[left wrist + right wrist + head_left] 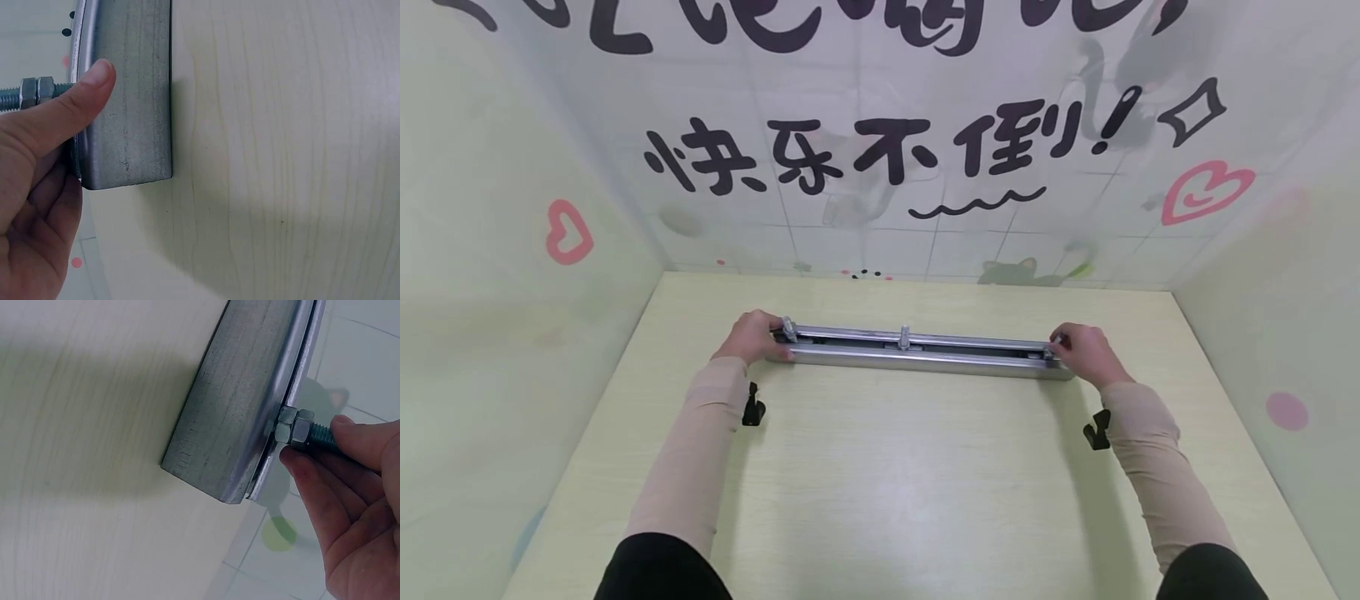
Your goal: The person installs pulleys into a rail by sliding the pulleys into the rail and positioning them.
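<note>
A long grey metal channel rail [917,362] with a slot along its top lies across the far part of the table. My left hand [752,335] grips its left end, thumb [87,90] against the front face and the other fingers partly hidden behind the rail. Beside that thumb, a threaded bolt with two hex nuts [36,92] rises from the slot. At the opposite end, my right hand [1086,352] pinches the threaded shank of another bolt [322,435] between thumb and fingers, just above its two nuts. A third bolt [905,337] stands upright mid-rail.
The pale wood-grain table [910,467] extends toward me from the rail. A printed white backdrop [865,192] rises right behind the table's far edge, with pale side panels left and right. Black camera mounts [753,406] sit at both wrists.
</note>
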The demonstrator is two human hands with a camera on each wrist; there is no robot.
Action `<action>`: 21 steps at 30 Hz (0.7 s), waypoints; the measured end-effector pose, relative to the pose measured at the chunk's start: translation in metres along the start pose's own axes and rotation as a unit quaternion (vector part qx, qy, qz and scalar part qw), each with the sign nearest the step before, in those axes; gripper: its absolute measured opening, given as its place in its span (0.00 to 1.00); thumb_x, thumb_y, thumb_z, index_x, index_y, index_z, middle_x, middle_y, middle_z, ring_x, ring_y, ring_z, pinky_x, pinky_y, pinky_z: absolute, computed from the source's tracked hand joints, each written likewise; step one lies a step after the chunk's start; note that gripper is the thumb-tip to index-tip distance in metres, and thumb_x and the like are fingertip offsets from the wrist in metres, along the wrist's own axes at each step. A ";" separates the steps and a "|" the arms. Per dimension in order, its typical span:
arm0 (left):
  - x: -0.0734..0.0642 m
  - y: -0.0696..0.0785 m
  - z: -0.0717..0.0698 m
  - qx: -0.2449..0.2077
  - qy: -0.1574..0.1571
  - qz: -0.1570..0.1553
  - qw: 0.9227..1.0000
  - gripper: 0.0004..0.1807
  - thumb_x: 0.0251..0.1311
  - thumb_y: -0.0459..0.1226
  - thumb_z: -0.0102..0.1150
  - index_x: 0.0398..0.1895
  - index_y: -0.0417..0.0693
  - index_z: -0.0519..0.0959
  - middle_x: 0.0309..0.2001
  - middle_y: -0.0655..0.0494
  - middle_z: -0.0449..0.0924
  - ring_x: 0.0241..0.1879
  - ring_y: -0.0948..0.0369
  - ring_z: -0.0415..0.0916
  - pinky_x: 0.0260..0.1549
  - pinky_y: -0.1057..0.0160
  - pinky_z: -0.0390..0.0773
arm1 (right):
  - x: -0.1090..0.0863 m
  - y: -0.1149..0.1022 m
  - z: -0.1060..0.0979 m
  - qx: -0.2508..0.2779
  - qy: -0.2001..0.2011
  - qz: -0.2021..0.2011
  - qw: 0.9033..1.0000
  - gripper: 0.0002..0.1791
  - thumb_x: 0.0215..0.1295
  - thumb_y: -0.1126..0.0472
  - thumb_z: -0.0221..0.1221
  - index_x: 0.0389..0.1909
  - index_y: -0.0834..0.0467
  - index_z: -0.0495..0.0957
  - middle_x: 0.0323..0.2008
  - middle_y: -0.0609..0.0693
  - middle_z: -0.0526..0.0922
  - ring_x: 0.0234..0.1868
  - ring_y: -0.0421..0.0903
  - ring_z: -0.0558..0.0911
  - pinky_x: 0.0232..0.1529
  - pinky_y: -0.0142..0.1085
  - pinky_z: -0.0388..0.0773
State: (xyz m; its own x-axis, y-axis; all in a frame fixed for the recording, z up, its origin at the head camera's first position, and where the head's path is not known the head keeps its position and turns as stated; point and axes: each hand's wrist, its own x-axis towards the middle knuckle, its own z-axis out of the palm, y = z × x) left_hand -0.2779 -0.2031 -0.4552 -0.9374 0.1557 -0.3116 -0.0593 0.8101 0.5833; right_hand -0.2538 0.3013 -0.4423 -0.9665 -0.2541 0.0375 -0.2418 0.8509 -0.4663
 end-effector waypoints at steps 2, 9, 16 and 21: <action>0.000 0.000 0.000 0.001 -0.001 0.000 1.000 0.33 0.39 0.35 0.71 0.53 0.33 0.72 0.55 0.36 0.71 0.57 0.44 0.65 0.58 0.47 0.63 | 0.000 0.001 0.001 0.002 0.000 0.003 1.000 0.07 0.57 0.70 0.56 0.33 0.73 0.75 0.28 0.65 0.81 0.30 0.57 0.80 0.35 0.48 0.77; -0.001 -0.003 0.003 -0.020 0.004 0.002 1.000 0.33 0.39 0.33 0.71 0.54 0.33 0.72 0.56 0.36 0.70 0.58 0.43 0.63 0.59 0.46 0.60 | -0.001 0.001 0.005 0.006 0.006 0.015 1.000 0.08 0.57 0.70 0.56 0.34 0.72 0.75 0.27 0.64 0.80 0.28 0.55 0.79 0.33 0.47 0.77; 0.001 -0.016 0.008 -0.035 0.035 0.061 0.997 0.35 0.40 0.34 0.71 0.55 0.32 0.70 0.56 0.34 0.69 0.58 0.42 0.63 0.58 0.47 0.62 | 0.001 0.000 0.010 0.026 0.004 0.030 0.999 0.10 0.58 0.70 0.55 0.38 0.73 0.73 0.28 0.64 0.80 0.30 0.56 0.78 0.33 0.47 0.76; -0.005 -0.025 0.016 -0.098 0.062 0.063 0.991 0.46 0.46 0.40 0.68 0.68 0.40 0.54 0.64 0.36 0.59 0.52 0.41 0.67 0.54 0.48 0.67 | -0.007 -0.005 0.014 0.030 0.003 0.045 0.999 0.24 0.62 0.63 0.54 0.56 0.71 0.63 0.47 0.70 0.74 0.44 0.64 0.75 0.43 0.54 0.72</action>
State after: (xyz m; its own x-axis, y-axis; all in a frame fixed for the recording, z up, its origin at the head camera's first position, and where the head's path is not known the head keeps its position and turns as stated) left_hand -0.2659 -0.2148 -0.4802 -0.9759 0.1685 -0.1385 0.0077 0.6612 0.7501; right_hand -0.2449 0.2927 -0.4523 -0.9846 -0.1748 -0.0011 -0.1487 0.8407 -0.5207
